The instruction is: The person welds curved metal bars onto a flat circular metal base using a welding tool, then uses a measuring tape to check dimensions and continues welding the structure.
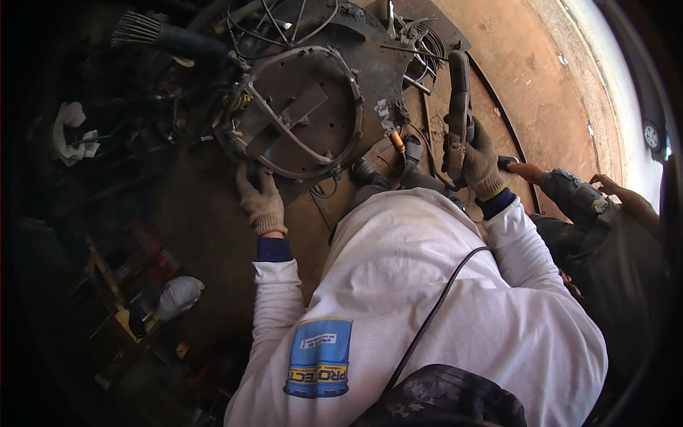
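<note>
Clearly my right hand (478, 165) wraps grip shut round long dark handled tool (459, 107), held upright clear of work. My left hand (261, 201), fingers spread, presses rim of round dark metal disc with wire ring (302, 110), steadying it on rusty bench (526, 78).

Hard daylight pours in from the upper right, beyond the dark round metal disc with its wire ring (302, 114), bleaching the ground there to a white glare with no detail left. The white long-sleeved shirt (427, 299) below the disc is evenly lit and fairly sharp. Left of the disc everything sinks into deep shadow (shapes barely separate). Straight lines bow toward the rim, corners go black, and the far right edge smears softly.
</note>
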Available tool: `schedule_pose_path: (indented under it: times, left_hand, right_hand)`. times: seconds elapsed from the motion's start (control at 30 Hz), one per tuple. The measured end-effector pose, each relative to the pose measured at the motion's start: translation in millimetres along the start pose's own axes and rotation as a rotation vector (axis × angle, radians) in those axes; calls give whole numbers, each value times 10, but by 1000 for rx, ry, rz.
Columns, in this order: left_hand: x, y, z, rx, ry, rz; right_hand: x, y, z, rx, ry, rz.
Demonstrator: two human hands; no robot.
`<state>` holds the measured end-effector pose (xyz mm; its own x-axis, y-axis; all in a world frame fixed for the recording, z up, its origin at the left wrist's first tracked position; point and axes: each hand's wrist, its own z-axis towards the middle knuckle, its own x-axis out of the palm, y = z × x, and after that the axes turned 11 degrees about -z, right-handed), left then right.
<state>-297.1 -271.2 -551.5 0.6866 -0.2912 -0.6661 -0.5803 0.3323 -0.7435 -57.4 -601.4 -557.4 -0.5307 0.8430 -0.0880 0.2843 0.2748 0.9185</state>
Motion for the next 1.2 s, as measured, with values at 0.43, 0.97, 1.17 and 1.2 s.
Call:
schedule_pose_path:
  times: [0.43,0.97,1.17,1.2]
  left_hand:
    - [-27,150,-2,20,73,-232]
    - [49,316,-15,112,-24,-171]
    - [76,188,2,81,-38,-105]
    - [26,226,-56,43,-44,-93]
  right_hand:
    - [-153,919,151,-355,-43,58]
    - [269,3525,1570,-881,-193,-63]
    - [595,3970,2284,-889,-260,-64]
    - [733,3991,2436,-872,-270,-70]
